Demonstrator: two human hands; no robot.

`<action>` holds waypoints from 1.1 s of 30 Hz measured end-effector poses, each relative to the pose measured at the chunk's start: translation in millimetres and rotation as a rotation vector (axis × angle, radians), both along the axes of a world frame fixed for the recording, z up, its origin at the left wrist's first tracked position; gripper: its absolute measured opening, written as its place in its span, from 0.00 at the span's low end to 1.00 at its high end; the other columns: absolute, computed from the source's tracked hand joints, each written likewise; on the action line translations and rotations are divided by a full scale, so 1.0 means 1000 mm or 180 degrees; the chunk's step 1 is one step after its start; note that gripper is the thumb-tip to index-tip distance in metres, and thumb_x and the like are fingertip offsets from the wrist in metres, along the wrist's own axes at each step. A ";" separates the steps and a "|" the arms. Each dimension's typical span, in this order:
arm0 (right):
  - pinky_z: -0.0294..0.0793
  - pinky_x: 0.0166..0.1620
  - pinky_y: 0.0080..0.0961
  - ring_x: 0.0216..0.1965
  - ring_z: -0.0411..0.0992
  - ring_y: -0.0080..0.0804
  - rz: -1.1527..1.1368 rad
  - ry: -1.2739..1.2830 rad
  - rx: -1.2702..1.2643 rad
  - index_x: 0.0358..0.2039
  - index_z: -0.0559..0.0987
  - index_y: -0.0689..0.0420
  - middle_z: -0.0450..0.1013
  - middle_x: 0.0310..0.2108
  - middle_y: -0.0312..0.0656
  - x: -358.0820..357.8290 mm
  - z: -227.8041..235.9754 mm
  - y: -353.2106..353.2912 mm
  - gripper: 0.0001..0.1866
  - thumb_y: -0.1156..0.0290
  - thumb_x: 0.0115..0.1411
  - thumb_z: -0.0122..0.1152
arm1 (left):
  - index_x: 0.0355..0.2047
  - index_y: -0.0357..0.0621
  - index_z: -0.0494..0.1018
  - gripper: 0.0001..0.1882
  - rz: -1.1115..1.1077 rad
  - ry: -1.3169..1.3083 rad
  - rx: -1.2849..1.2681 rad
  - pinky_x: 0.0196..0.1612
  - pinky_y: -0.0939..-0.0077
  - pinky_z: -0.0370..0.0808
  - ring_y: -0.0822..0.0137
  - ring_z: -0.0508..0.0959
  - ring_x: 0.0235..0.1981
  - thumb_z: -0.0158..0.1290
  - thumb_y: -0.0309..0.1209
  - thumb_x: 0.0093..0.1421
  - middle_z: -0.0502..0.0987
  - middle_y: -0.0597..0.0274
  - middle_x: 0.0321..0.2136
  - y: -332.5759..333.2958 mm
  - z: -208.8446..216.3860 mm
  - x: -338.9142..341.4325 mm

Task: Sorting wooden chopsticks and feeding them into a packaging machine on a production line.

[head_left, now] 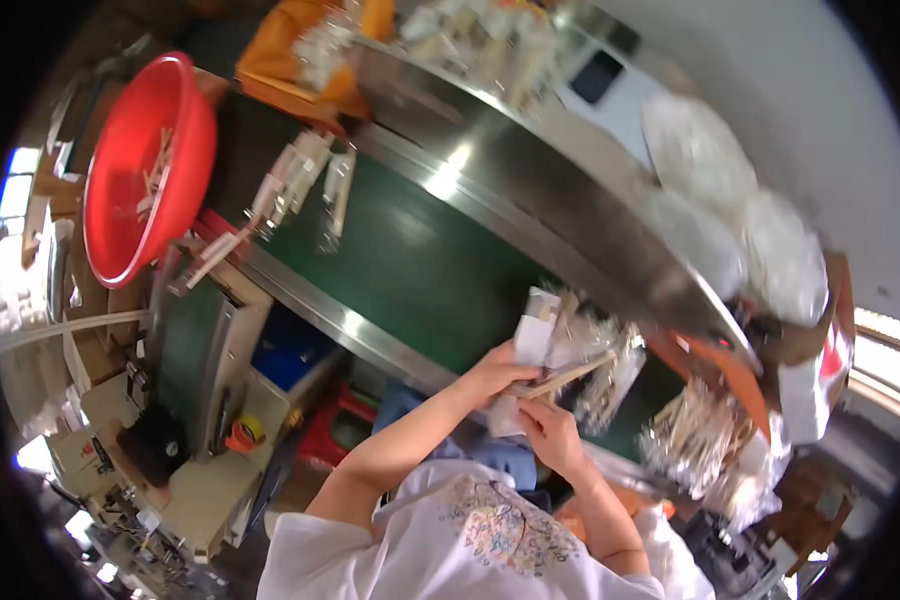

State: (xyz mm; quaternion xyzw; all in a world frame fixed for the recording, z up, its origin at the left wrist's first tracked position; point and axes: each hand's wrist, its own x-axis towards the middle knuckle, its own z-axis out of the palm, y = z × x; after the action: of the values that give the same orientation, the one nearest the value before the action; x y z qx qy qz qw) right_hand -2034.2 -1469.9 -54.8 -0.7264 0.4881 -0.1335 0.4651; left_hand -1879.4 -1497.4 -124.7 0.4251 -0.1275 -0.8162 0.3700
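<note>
Both my hands work close together over the near edge of the green conveyor belt point(400, 230). My left hand point(505, 372) is closed on a clear plastic packet with a white label point(536, 325), and its fingertips are partly hidden. Just to the right and nearer to me, my right hand point(552, 432) pinches the near end of some thin pale wooden sticks point(575, 374). White wrapping point(506, 416) shows below the fingers. Right beside the hands, several clear plastic packets point(608, 385) lie on the belt.
A big red basin point(155, 170) with a few sticks stands at left. More packets point(300, 175) lie down the belt, near an orange crate point(315, 60). Metal rails point(570, 225) edge the belt. A pile of bagged sticks point(700, 430) sits at right; white plastic bags point(705, 150) stand beyond.
</note>
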 end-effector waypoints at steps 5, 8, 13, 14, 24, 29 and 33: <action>0.62 0.22 0.13 0.20 0.65 0.17 -0.0948 -0.1336 -0.0458 0.31 0.75 0.62 0.71 0.22 0.35 0.140 0.071 -0.174 0.10 0.71 0.62 0.47 | 0.45 0.38 0.67 0.21 0.0780 -0.4200 -0.1520 0.38 0.73 0.72 0.70 0.74 0.34 0.56 0.27 0.49 0.75 0.62 0.31 -0.013 0.060 0.313; 0.60 0.20 0.14 0.17 0.63 0.15 -0.1393 -0.0714 -0.1139 0.32 0.76 0.59 0.68 0.18 0.33 0.205 0.065 -0.310 0.10 0.65 0.60 0.51 | 0.53 0.38 0.58 0.25 0.2347 -0.5364 -0.1490 0.39 0.65 0.72 0.59 0.75 0.38 0.49 0.28 0.56 0.72 0.50 0.40 -0.017 0.115 0.494; 0.63 0.18 0.23 0.17 0.66 0.23 -0.0352 0.2135 -0.1812 0.32 0.76 0.59 0.66 0.13 0.37 0.209 -0.083 -0.489 0.27 0.44 0.52 0.54 | 0.52 0.35 0.60 0.23 0.0551 -0.8671 -0.0997 0.45 0.61 0.67 0.47 0.70 0.41 0.46 0.29 0.57 0.70 0.43 0.40 -0.051 0.135 0.661; 0.62 0.16 0.26 0.16 0.67 0.25 -0.0553 0.1427 -0.0851 0.33 0.76 0.58 0.66 0.11 0.40 0.235 -0.072 -0.474 0.31 0.38 0.49 0.54 | 0.50 0.35 0.62 0.21 0.0095 -0.9030 -0.0998 0.45 0.62 0.67 0.49 0.71 0.39 0.46 0.29 0.56 0.71 0.45 0.38 -0.046 0.130 0.648; 0.69 0.19 0.28 0.13 0.70 0.29 -0.0167 0.1977 -0.1269 0.22 0.77 0.62 0.71 0.14 0.42 0.160 -0.058 -0.510 0.12 0.66 0.53 0.51 | 0.40 0.46 0.68 0.13 -0.3754 -0.6316 0.0492 0.41 0.65 0.72 0.59 0.75 0.37 0.48 0.34 0.53 0.74 0.53 0.37 0.013 -0.086 0.538; 0.70 0.19 0.21 0.18 0.71 0.28 -0.2001 -0.0241 -0.0174 0.31 0.67 0.66 0.73 0.24 0.46 0.168 -0.033 -0.479 0.06 0.78 0.55 0.42 | 0.46 0.39 0.64 0.19 -0.1409 -0.6257 -0.0051 0.36 0.62 0.73 0.52 0.76 0.33 0.48 0.23 0.51 0.75 0.51 0.31 0.010 0.023 0.506; 0.67 0.21 0.21 0.16 0.63 0.23 -0.1843 -0.0052 0.1139 0.24 0.74 0.57 0.65 0.17 0.36 0.174 -0.064 -0.472 0.13 0.60 0.50 0.60 | 0.55 0.38 0.56 0.29 -0.0613 -0.5704 -0.0318 0.50 0.60 0.65 0.50 0.68 0.47 0.51 0.28 0.53 0.68 0.44 0.46 -0.056 -0.007 0.444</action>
State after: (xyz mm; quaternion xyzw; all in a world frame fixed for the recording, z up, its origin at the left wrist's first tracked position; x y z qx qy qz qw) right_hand -1860.6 -1941.7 -118.6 -0.4635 0.6860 -0.1781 0.5319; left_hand -1435.3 -1553.2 -131.4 0.8727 -0.4383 -0.1999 0.0800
